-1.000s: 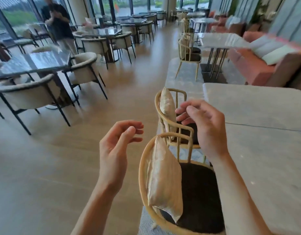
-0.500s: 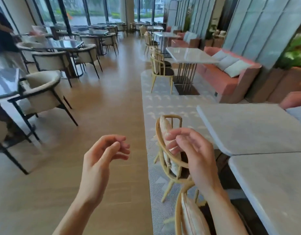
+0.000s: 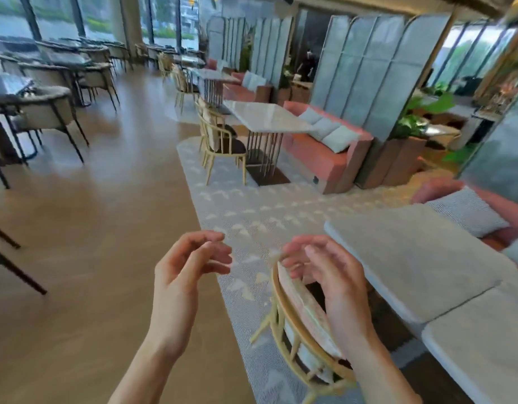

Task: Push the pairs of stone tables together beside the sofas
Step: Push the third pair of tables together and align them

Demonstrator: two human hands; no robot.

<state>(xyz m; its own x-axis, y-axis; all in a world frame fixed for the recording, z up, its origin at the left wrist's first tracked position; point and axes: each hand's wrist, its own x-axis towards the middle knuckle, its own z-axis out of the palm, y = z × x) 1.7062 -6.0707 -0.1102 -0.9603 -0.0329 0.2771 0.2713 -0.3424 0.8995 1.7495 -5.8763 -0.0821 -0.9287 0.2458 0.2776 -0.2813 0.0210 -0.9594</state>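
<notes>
Two grey stone tables stand at the right, the farther one [image 3: 409, 258] and the nearer one [image 3: 485, 345] nearly edge to edge with a narrow seam between them, beside a pink sofa [image 3: 502, 217]. My left hand [image 3: 184, 275] hangs in the air over the floor, fingers loosely curled, holding nothing. My right hand [image 3: 330, 284] hovers over the back of a yellow wooden chair [image 3: 295, 339], fingers loosely curled and empty. Farther ahead another stone table [image 3: 266, 119] stands beside a second pink sofa [image 3: 324, 150].
Yellow chairs [image 3: 222, 144] sit at the farther table on a patterned grey rug [image 3: 252, 217]. Dark tables with beige armchairs [image 3: 44, 112] fill the left side across a wooden floor. Blue-grey screen panels [image 3: 365, 74] and plants stand behind the sofas.
The view has moved forward along the rug and turned right; the near tables and chair slid toward the lower right. Both hands stay raised and empty, closer together.
</notes>
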